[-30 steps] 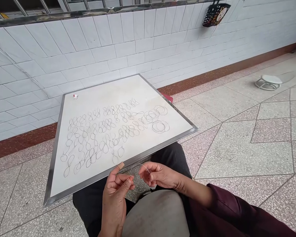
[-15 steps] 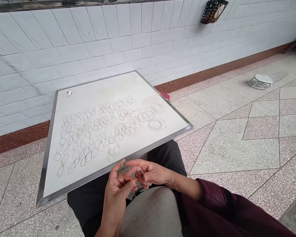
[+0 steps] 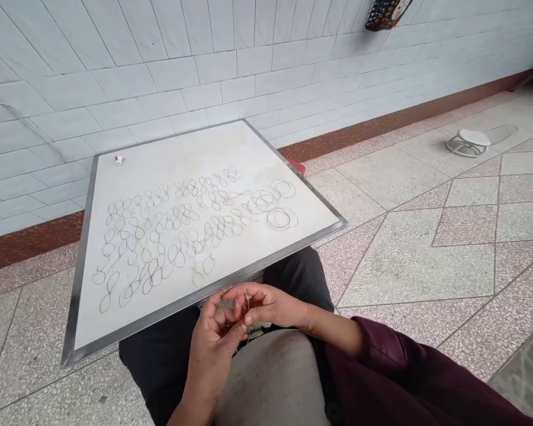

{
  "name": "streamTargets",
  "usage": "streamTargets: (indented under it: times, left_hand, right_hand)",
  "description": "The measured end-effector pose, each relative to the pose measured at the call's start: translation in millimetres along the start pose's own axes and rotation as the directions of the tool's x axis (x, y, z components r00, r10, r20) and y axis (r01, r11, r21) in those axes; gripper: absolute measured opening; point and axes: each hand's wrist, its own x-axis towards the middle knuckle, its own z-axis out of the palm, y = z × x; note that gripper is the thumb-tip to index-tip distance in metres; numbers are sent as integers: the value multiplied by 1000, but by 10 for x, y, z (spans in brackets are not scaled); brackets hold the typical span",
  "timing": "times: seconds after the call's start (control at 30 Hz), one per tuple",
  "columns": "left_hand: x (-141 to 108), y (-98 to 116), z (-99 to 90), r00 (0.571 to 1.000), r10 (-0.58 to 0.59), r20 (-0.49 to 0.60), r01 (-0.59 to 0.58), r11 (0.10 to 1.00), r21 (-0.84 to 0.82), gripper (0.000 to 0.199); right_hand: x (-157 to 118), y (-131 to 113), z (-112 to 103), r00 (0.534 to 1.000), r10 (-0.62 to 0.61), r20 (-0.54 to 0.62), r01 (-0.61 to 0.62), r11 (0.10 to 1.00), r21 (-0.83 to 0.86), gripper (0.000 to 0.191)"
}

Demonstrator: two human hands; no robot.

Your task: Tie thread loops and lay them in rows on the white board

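Between my two hands, just off the near edge of the white board, is a thin looped wire [image 3: 248, 300]. My left hand [image 3: 215, 343] pinches it between thumb and fingertips. From the right, my right hand [image 3: 270, 307] has its thumb and fingers closed on the same wire, and the two hands' fingertips meet. A lower part of the loop hangs below the fingers; the crossing is hidden by them. On the board [image 3: 169, 151] lie rows of twisted figure-eight wire loops [image 3: 182, 216], with several rounder wire rings [image 3: 281, 219] at the right side.
The metal-edged board rests above my knees, against a white tiled wall [image 3: 160, 89]. A small white and red object [image 3: 119, 160] sits at its far left corner. A low white seat [image 3: 468, 141] stands on the tiled floor; a dark basket [image 3: 386, 15] hangs on the wall.
My right thumb has moved left to meet my left thumb, and the wire loop between my hands has turned and looks narrower. The view has shifted slightly; the loops on the board lie as before.
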Motion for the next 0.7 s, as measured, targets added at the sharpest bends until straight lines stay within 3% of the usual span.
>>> streamTargets:
  times: [0.23,0.7]
  left_hand:
    - [-4,-42,-16,997,56,-43,-54,998,36,64]
    - [-69,-9,-16,993,108,-39,-103,987,126,65]
  right_hand:
    - [13,41,29,993,12,-117,-18,999,-47,38]
    - [-4,2,41,985,-15,-172,-12,988,-155,35]
